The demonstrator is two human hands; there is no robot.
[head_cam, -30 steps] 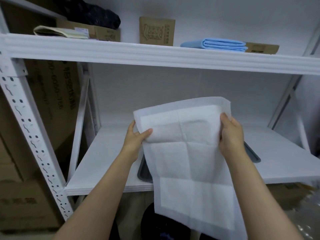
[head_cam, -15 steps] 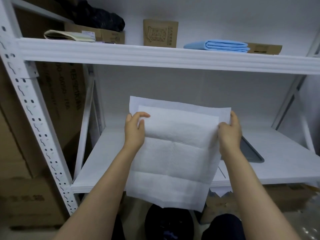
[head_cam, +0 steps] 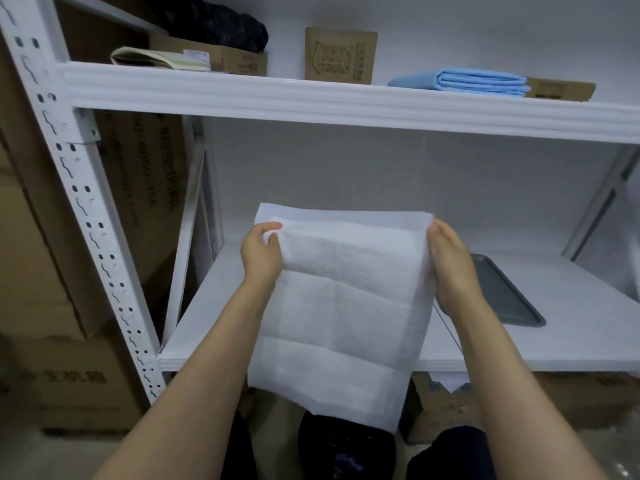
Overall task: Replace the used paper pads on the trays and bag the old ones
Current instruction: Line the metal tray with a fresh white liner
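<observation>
A white quilted paper pad (head_cam: 341, 306) hangs in front of the middle shelf, folded so its lower edge reaches just below the shelf's front edge. My left hand (head_cam: 261, 256) pinches its upper left edge between thumb and fingers. My right hand (head_cam: 450, 268) grips the upper right edge. A dark grey tray (head_cam: 505, 296) lies flat on the shelf behind the pad, mostly hidden by the pad and my right hand. Below the pad, near the floor, a black bag (head_cam: 346, 448) shows.
The white shelf board (head_cam: 571, 323) extends right of the tray. The upper shelf (head_cam: 346, 102) carries cardboard boxes (head_cam: 341, 57), folded blue pads (head_cam: 478, 81) and a dark bundle. A perforated white upright (head_cam: 79, 188) stands left, with stacked cartons behind it.
The long hanging pad has been folded shorter, its lower edge rising to about shelf height. Both hands have shifted to the upper corners of the folded pad.
</observation>
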